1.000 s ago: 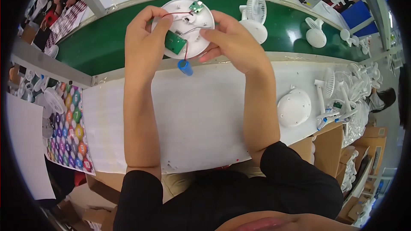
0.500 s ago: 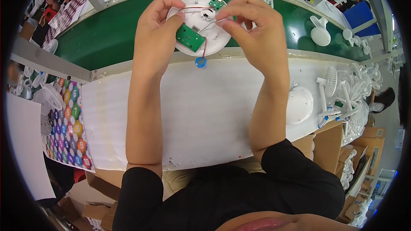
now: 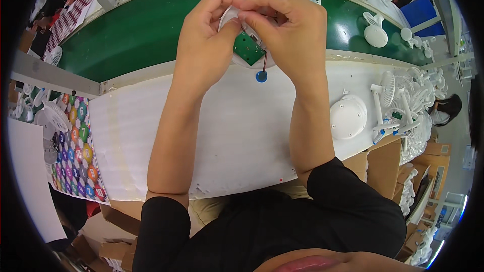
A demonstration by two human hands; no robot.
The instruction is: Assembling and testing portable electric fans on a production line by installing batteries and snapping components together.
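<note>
A round white shell (image 3: 252,58) is held up over the green belt (image 3: 136,35), a green board (image 3: 248,48) showing inside it and a blue disc (image 3: 261,76) dangling below on thin wires. The left hand (image 3: 204,45) and right hand (image 3: 292,32) meet at the shell's top rim, fingertips pinched together on something small. This looks like seating a wire or part; next calls for fine, steady pressure. What is pinched stays hidden. Right of the shell, a white dome (image 3: 348,116) lies on the mat (image 3: 227,136).
</note>
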